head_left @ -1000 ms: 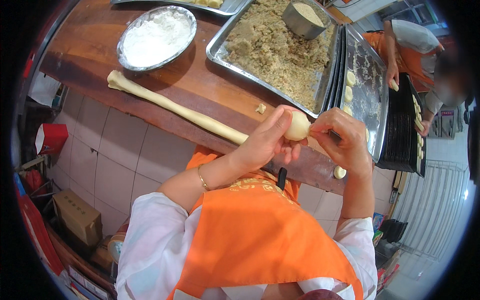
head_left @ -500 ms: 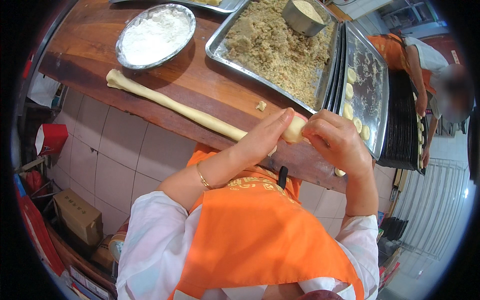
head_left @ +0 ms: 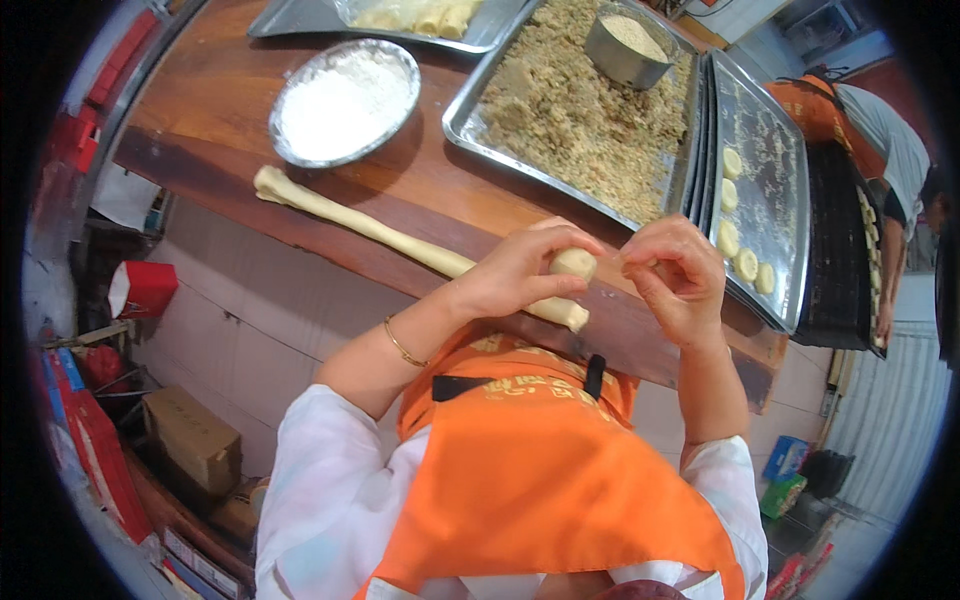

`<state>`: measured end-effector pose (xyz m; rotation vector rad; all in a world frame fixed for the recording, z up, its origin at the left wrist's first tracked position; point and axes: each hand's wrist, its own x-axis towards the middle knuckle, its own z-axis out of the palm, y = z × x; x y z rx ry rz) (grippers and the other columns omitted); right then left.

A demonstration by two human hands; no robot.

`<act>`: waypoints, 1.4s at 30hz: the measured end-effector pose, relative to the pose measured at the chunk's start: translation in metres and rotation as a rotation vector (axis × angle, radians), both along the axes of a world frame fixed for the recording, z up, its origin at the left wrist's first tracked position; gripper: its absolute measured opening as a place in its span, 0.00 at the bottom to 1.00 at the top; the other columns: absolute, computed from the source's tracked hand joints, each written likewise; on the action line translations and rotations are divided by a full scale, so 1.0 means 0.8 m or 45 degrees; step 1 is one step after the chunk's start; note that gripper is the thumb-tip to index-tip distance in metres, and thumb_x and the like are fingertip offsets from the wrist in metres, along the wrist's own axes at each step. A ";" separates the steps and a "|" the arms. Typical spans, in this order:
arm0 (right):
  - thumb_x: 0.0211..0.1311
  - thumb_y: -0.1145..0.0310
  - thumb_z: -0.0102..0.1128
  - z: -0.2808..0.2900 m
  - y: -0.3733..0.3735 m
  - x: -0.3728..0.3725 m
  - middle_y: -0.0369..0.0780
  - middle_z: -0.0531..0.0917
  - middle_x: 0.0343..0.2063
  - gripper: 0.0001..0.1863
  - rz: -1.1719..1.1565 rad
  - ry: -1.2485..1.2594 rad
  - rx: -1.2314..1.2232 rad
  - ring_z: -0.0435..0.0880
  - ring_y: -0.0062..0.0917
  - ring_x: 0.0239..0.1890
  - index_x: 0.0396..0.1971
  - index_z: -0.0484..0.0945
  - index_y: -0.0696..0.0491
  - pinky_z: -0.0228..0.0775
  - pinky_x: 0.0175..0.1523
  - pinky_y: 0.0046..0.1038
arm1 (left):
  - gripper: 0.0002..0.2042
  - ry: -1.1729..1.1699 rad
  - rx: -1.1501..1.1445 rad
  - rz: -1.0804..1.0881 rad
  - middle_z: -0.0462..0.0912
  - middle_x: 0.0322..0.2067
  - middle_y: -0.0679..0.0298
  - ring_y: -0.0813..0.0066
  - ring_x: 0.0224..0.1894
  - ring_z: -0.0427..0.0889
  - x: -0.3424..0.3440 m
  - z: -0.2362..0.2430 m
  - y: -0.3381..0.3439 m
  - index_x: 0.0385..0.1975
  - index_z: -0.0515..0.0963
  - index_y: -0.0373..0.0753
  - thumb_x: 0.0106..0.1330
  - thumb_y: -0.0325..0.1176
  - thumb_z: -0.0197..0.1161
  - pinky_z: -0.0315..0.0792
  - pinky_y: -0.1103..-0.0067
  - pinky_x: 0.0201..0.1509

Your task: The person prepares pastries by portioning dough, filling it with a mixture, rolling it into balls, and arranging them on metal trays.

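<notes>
My left hand (head_left: 527, 264) grips a small round dough ball (head_left: 573, 263) between thumb and fingers, above the table's near edge. Just to its right, my right hand (head_left: 685, 278) is raised apart from the ball, thumb and fingertips pinched together. Whatever may be between those fingertips is too small to make out. A long pale dough rope (head_left: 360, 220) lies slantwise along the near edge. It runs beneath my left hand, which hides part of it, and its broken end shows below the fingers.
Beyond my hands stands a tray of crumbly filling (head_left: 580, 120) with a round metal tin (head_left: 630, 48) in it. A bowl of flour (head_left: 345, 103) is at the left. Shaped dough pieces (head_left: 728, 238) lie on a baking tray (head_left: 770, 170) at right, near a co-worker (head_left: 880, 130) and stacked dark trays (head_left: 835, 240).
My right hand has drawn away from the dough ball to the right. The ball now sits in my left fingers, which have turned and curled round it. The whole view has shifted slightly.
</notes>
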<state>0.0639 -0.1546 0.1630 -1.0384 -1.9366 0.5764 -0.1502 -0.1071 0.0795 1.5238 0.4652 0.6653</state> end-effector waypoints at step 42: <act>0.53 0.81 0.62 -0.130 -0.116 0.089 0.44 0.80 0.51 0.08 -0.718 0.190 -0.201 0.78 0.39 0.53 0.34 0.83 0.55 0.68 0.58 0.36 | 0.25 1.690 0.782 0.893 0.64 0.63 0.37 0.41 0.72 0.55 0.026 -0.111 0.079 0.52 0.70 0.22 0.75 0.45 0.49 0.45 0.53 0.74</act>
